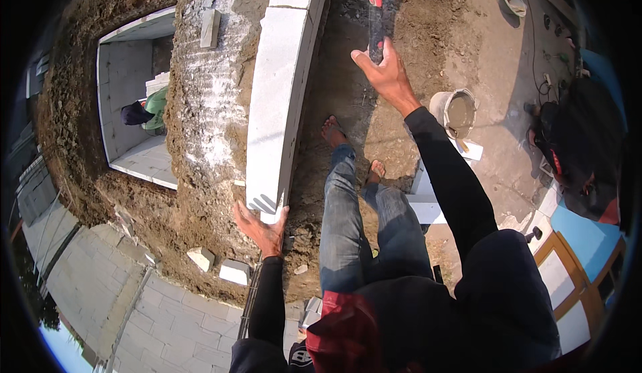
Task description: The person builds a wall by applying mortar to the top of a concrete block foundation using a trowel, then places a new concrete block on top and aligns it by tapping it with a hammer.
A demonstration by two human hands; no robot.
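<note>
While left hand (264, 232) is open, fingers spread, at near end of white block (273, 115), right hand (388, 78) meets handle (376, 25); can't tell if gripping.

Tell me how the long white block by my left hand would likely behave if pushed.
The long white block is probably stiff, as its length shows no sag. Its flat faces suggest it would slide or tip rather than roll. Its matte surface looks unlikely to be slippery, though the sharp corners may chip if knocked.
</note>
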